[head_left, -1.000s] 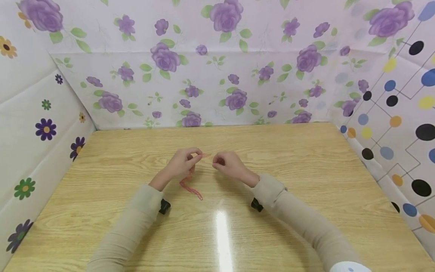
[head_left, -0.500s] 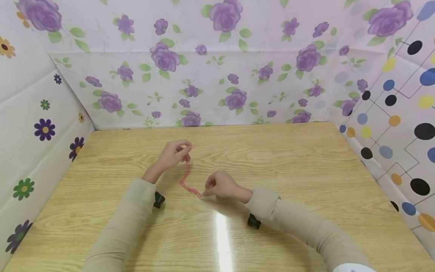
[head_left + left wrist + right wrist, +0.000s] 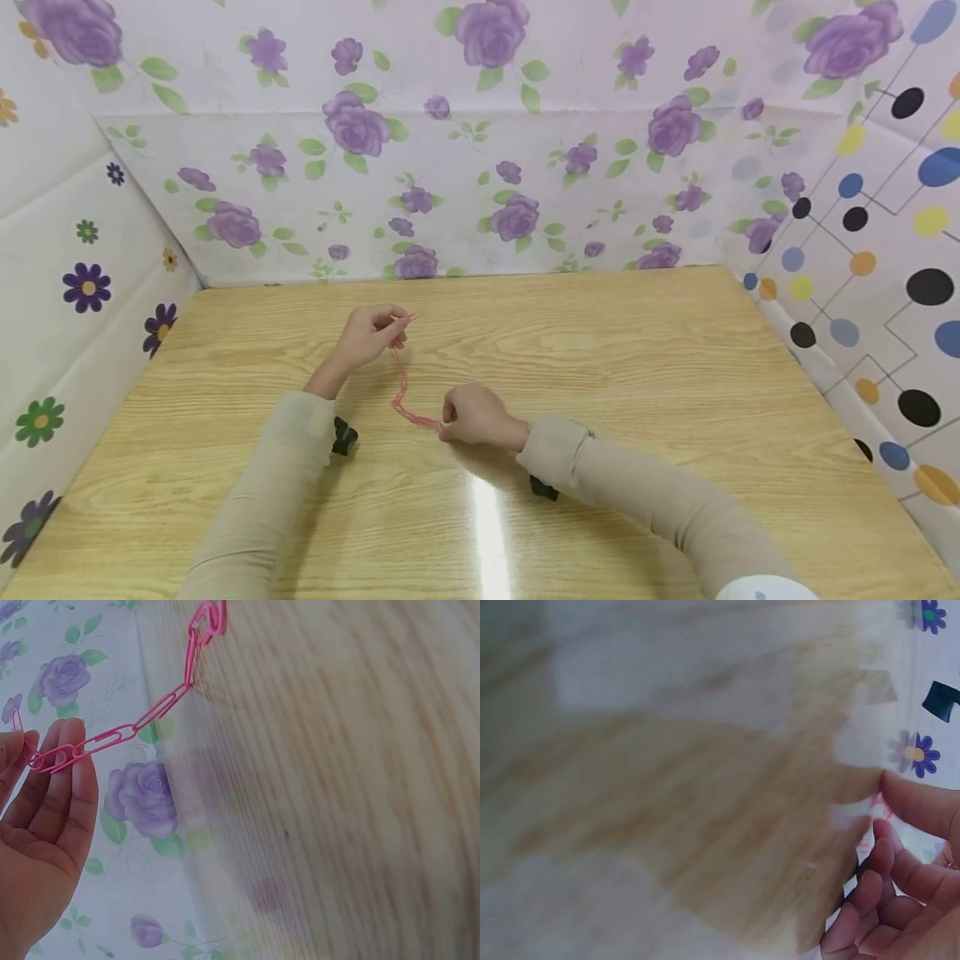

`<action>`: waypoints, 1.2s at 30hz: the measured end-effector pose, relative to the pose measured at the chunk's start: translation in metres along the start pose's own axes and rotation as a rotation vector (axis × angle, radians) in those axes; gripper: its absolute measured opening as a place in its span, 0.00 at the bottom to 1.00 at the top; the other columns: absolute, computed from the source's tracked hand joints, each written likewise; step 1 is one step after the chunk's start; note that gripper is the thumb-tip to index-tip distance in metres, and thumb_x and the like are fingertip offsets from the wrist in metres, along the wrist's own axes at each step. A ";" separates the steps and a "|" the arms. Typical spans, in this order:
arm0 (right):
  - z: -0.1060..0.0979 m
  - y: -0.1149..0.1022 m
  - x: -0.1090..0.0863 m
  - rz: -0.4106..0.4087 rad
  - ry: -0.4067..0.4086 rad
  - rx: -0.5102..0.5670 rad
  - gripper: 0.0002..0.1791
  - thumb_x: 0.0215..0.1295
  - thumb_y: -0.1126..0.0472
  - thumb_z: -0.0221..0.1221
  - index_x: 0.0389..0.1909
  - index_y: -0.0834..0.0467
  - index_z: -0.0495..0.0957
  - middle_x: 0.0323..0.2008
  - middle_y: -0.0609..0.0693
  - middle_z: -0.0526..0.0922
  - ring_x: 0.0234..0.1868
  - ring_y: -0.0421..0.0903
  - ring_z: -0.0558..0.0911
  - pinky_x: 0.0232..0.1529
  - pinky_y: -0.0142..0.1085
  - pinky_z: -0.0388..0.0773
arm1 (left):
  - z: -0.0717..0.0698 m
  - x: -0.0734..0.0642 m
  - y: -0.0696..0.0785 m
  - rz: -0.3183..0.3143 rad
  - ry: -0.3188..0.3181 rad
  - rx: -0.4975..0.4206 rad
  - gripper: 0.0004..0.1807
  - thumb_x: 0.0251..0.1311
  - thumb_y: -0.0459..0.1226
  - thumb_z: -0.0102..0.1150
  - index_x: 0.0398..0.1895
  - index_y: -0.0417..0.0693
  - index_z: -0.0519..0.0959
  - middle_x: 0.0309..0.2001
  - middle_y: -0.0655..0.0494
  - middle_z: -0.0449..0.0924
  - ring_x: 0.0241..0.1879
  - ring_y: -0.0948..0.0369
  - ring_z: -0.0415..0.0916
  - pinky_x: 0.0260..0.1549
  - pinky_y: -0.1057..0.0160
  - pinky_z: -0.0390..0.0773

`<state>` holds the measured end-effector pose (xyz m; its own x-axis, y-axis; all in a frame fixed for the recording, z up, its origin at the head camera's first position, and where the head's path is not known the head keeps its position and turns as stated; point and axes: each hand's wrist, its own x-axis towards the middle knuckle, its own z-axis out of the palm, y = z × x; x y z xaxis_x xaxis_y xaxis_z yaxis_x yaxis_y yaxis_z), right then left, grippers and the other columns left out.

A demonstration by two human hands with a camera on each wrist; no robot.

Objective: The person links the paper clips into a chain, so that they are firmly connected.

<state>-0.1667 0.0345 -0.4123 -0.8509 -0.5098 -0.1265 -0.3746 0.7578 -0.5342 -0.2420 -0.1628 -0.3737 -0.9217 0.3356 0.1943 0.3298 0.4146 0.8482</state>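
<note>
A chain of pink paper clips hangs from my left hand and runs down to the tabletop. My left thumb and index finger pinch its upper end, with one clip poking out past the fingertips. In the left wrist view, linked clips cross the other fingers of the left hand, which are only lightly bent. At the chain's lower end, my right hand pinches the last clip between thumb and index finger. In the right wrist view, the fingers of the right hand mostly hide that clip; only bits of pink show.
The wood-grain table carries a bright light reflection near its front. Flowered cloth closes off the back, with a dotted cloth on the right. Dark wrist cameras sit under both sleeves.
My left hand has moved left and back, drawing the chain out. My right hand has come down from beside the left hand to the table and taken hold of the chain's lower end.
</note>
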 end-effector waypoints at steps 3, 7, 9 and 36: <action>-0.001 0.001 -0.001 -0.011 -0.018 -0.009 0.09 0.50 0.62 0.66 0.16 0.56 0.77 0.18 0.42 0.74 0.20 0.37 0.69 0.21 0.28 0.67 | -0.001 -0.004 0.010 0.008 0.010 0.006 0.09 0.63 0.29 0.49 0.36 0.27 0.77 0.25 0.32 0.77 0.26 0.39 0.75 0.19 0.68 0.73; -0.005 0.008 -0.007 -0.033 -0.042 -0.009 0.11 0.52 0.64 0.64 0.14 0.56 0.77 0.16 0.42 0.74 0.19 0.38 0.69 0.21 0.28 0.68 | -0.001 -0.005 0.010 0.007 0.022 -0.015 0.09 0.62 0.28 0.49 0.37 0.27 0.76 0.26 0.30 0.76 0.25 0.41 0.75 0.20 0.64 0.76; -0.009 0.012 -0.011 -0.047 -0.041 -0.004 0.10 0.54 0.64 0.62 0.15 0.56 0.76 0.17 0.42 0.74 0.20 0.38 0.69 0.24 0.29 0.68 | -0.001 -0.003 0.005 0.000 0.027 -0.034 0.10 0.62 0.29 0.50 0.38 0.28 0.77 0.26 0.29 0.76 0.25 0.41 0.75 0.21 0.58 0.77; -0.071 0.081 -0.048 -0.040 0.281 0.510 0.05 0.62 0.68 0.55 0.34 0.65 0.79 0.33 0.60 0.80 0.32 0.54 0.78 0.32 0.44 0.76 | 0.022 -0.030 0.042 0.179 0.037 -0.188 0.07 0.60 0.24 0.50 0.35 0.25 0.77 0.23 0.33 0.76 0.21 0.46 0.77 0.24 0.57 0.79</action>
<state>-0.1821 0.1494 -0.3902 -0.9311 -0.3532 0.0912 -0.2426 0.4127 -0.8780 -0.1962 -0.1372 -0.3548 -0.8600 0.3572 0.3645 0.4479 0.1861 0.8745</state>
